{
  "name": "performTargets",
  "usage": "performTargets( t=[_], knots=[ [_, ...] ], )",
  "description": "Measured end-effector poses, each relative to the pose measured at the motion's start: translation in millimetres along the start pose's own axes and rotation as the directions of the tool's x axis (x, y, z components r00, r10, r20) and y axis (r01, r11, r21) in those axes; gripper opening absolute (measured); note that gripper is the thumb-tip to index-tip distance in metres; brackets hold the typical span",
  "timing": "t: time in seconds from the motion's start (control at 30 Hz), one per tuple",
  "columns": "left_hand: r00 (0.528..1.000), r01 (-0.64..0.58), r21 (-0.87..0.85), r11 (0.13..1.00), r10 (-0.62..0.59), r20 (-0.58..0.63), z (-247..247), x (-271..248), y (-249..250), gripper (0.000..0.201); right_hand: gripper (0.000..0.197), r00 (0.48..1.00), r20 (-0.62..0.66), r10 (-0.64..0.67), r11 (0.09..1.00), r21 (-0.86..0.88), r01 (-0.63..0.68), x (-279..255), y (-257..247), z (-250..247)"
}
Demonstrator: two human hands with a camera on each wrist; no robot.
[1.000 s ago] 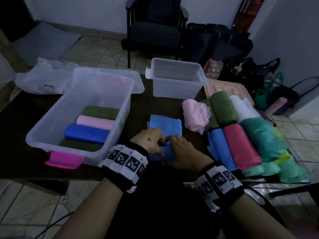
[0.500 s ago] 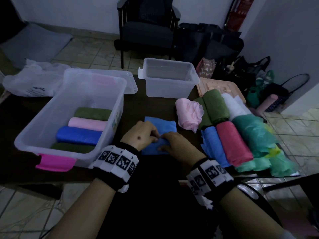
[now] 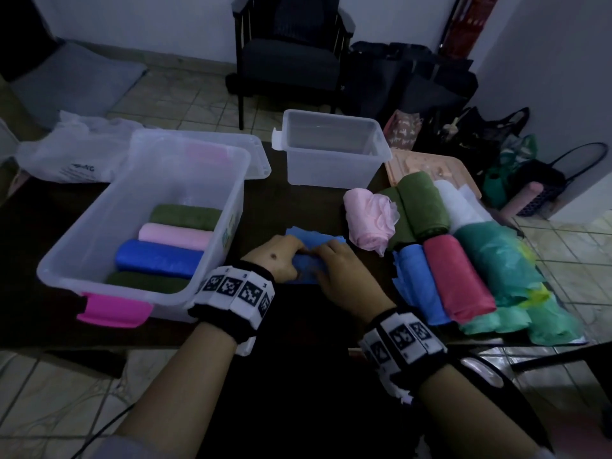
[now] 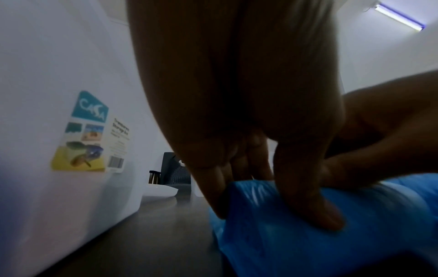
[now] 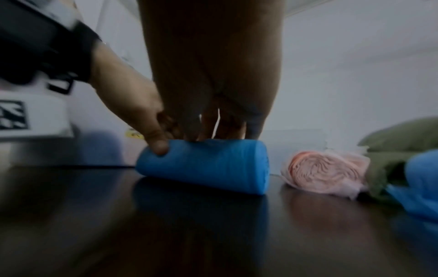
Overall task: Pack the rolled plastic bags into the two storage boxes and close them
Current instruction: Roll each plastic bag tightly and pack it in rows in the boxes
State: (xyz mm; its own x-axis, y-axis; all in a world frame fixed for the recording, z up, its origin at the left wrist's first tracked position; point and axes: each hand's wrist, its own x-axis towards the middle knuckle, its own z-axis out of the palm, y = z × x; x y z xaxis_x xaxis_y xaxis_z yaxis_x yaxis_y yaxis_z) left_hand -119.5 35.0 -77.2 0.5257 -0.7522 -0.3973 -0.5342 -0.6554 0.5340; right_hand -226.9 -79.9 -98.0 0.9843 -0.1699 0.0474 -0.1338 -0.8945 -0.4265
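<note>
A light blue plastic bag (image 3: 314,238) lies partly rolled on the dark table (image 3: 298,207), its flat end pointing away from me. Both hands grip the rolled part: my left hand (image 3: 281,256) on its left end, my right hand (image 3: 334,263) on its right. The roll (image 5: 206,165) shows as a thick blue cylinder in the right wrist view, and the left wrist view shows fingers (image 4: 305,202) curled over the blue roll (image 4: 331,224). The large clear storage box (image 3: 99,233) at left holds several rolled bags. The smaller clear box (image 3: 331,173) stands empty behind.
Rolled bags lie at right: pink (image 3: 367,223), olive (image 3: 420,207), white (image 3: 453,203), blue (image 3: 417,283), red (image 3: 453,276) and teal (image 3: 496,260). A clear lid (image 3: 255,157) and white bag (image 3: 69,154) lie behind the large box. A peach lid (image 3: 414,160), chair (image 3: 291,48).
The hands have rolled the blue bag farther away from me, so less of its flat end shows beyond the fingers. The roll has grown thicker.
</note>
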Motion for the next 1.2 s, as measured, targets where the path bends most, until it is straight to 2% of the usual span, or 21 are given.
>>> performTargets(
  t=[0.1, 0.17, 0.23, 0.3, 0.4, 0.47, 0.57, 0.63, 0.87, 1.03, 1.1, 1.2],
  knots=[
    [0.998, 0.001, 0.046, 0.999, -0.004, 0.068, -1.2, -0.6, 3.3, 0.037, 0.06, 0.994, 0.113, -0.001, 0.997, -0.073, 0.009, -12.0, 0.8, 2.2],
    [0.995, -0.012, 0.066, 0.998, 0.005, 0.098, -0.5, -2.7, 4.6, 0.037, 0.057, 0.994, 0.106, 0.004, 0.995, -0.098, 0.007, -15.1, -0.2, 3.4],
    [0.999, -0.026, 0.061, 0.998, 0.025, 0.026, 0.0, -6.1, 4.2, 0.042, 0.055, 0.993, 0.112, 0.026, 0.998, -0.056, -0.02, -14.4, -1.0, 1.0],
    [0.998, -0.025, -0.005, 1.0, 0.025, -0.056, 0.5, -8.8, 1.8, 0.041, 0.054, 0.978, 0.194, 0.071, 0.997, -0.02, -0.069, -10.2, -0.3, -5.7],
    [0.998, -0.017, -0.061, 0.998, 0.013, -0.055, 3.2, -11.5, -4.5, 0.032, 0.057, 0.938, 0.331, 0.106, 0.994, -0.034, -0.1, -2.3, 0.7, -18.4],
    [0.998, -0.006, -0.076, 0.997, 0.001, -0.057, 4.8, -11.8, -7.8, 0.035, 0.073, 0.933, 0.337, 0.13, 0.991, -0.077, -0.11, 2.4, 2.5, -23.1],
    [0.998, 0.001, -0.078, 0.997, -0.006, -0.063, 7.4, -10.5, -9.7, 0.035, 0.116, 0.896, 0.393, 0.204, 0.977, -0.138, -0.162, 10.8, 6.1, -23.6],
    [0.998, -0.003, -0.089, 0.996, -0.004, -0.07, 8.4, -9.4, -10.8, 0.034, 0.124, 0.866, 0.442, 0.235, 0.966, -0.204, -0.158, 15.8, 5.8, -20.1],
    [0.998, 0.01, -0.09, 0.996, -0.016, -0.067, 6.7, -12.2, -4.1, 0.033, 0.073, 0.892, 0.429, 0.144, 0.987, -0.124, -0.1, 10.9, 4.1, -13.4],
    [0.999, 0.014, -0.051, 0.999, -0.016, -0.043, -0.8, -17.7, 9.1, 0.031, 0.068, 0.954, 0.299, 0.012, 0.987, -0.159, 0.038, -10.4, 1.2, -6.1],
    [0.999, 0.025, -0.038, 0.999, -0.026, -0.027, -10.2, -21.4, 18.8, 0.028, 0.063, 0.97, 0.243, -0.001, 0.985, -0.165, 0.042, -15.2, -0.7, -3.6],
    [0.984, 0.046, -0.113, 0.993, -0.064, -0.164, -47.1, -32.9, 36.2, 0.036, 0.047, 0.982, 0.185, 0.046, 0.998, -0.051, -0.037, -13.7, -5.6, -4.2]
  ],
)
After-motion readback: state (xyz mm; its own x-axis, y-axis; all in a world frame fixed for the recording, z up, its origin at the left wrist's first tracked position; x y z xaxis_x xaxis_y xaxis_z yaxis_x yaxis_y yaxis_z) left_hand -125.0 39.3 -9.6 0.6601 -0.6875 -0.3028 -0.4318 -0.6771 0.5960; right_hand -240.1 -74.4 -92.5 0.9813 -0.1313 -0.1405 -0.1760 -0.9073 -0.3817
